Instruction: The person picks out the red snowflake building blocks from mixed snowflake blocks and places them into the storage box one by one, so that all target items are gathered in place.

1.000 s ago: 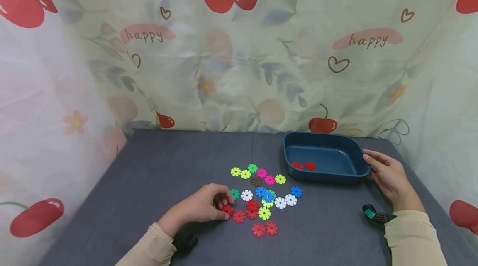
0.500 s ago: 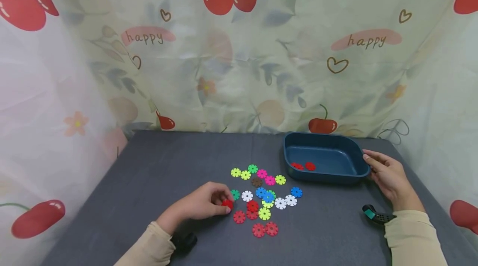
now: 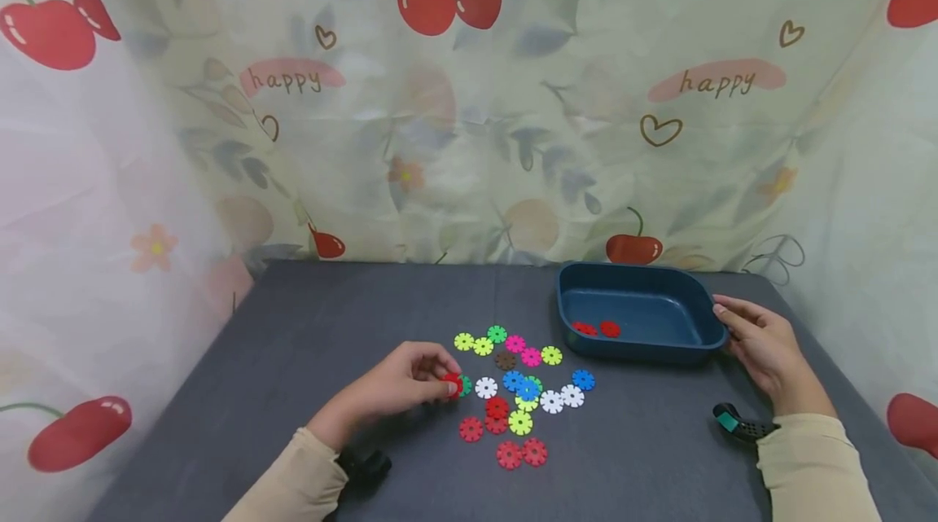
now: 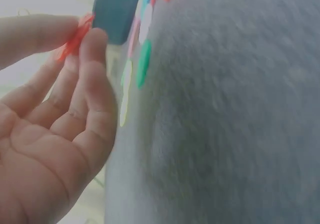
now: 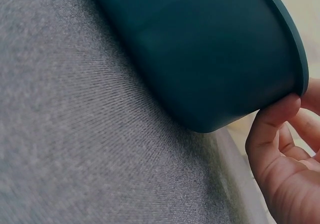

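Observation:
My left hand (image 3: 410,379) pinches a red notched plastic disc (image 4: 75,38) between thumb and fingertips, raised over the table at the left side of the scattered discs. Behind it, in the head view, a green disc (image 3: 465,386) is partly covered. My right hand (image 3: 762,355) holds the right end of a dark blue rectangular container (image 3: 637,351) by its rim, thumb on the near side, as the right wrist view also shows. Inside the container, at its left end, lie red discs (image 3: 610,330).
Loose discs spread over the dark grey table (image 3: 330,302): red discs (image 3: 509,454) in front, white discs (image 3: 551,401), blue discs (image 3: 583,379) and a brown disc (image 3: 506,361) around the middle, yellow discs (image 3: 464,341) farther back. A patterned curtain (image 3: 469,139) closes off the back.
My left hand has picked the red disc off the table and lifted it slightly up and away from me. My right hand and the container have stayed in place.

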The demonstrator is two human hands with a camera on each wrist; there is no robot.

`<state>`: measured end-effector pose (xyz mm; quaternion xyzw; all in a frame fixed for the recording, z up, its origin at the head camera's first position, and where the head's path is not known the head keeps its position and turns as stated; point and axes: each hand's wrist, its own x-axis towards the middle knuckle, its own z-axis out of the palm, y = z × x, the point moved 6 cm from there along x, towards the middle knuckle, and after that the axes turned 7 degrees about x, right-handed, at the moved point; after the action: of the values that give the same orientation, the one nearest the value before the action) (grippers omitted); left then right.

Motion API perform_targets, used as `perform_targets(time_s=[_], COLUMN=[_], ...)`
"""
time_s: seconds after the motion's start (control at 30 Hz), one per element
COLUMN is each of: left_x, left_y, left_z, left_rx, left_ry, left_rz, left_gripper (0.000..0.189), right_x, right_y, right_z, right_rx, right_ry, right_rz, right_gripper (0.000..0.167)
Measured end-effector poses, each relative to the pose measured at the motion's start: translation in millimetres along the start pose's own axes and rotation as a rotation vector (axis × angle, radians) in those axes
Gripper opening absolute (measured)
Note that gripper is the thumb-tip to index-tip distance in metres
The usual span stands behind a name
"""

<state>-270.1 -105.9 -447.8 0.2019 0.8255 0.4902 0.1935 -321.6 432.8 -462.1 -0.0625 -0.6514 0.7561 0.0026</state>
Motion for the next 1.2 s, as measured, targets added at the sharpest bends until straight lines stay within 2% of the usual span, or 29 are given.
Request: perform_targets(time_s=[0.2,0.4,0.6,0.8,1.03,1.2], left_x=[10.0,26.3,45.7,65.8,88.0,102.2], left_y=[5.0,18.8,34.7,46.7,55.5,62.5], left_z=[1.7,11.1,23.9,39.0,55.8,66.4], left_rx=[-0.037,-0.089,-0.154,-0.228,-0.380,-0.483], left_ry=[0.070,0.072,0.083,0.098,0.122,0.131], left_rz=[0.017,0.051,0.027,0.002,-0.046,-0.053], left_gripper=[0.020,0.023,0.026,0.027,0.026,0.027], right_x=[1.0,-0.7,-0.5,-0.8,-1.5,-0.6], right_y=[3.0,7.1,8.8,10.3,11.3,10.4], right_z=[-0.6,-1.1,-1.6,-1.8,-0.8,0.3], right_rx=[-0.031,-0.030,-0.008,-0.022,-0.037,-0.035], right_ry=[0.006,-0.001,0.003,0.014,0.016,0.015], right_rz=[0.011,0.003,0.003,0.005,0.005,0.012], right_gripper=[0.040,0.041,0.035,0.036,0.038,0.038])
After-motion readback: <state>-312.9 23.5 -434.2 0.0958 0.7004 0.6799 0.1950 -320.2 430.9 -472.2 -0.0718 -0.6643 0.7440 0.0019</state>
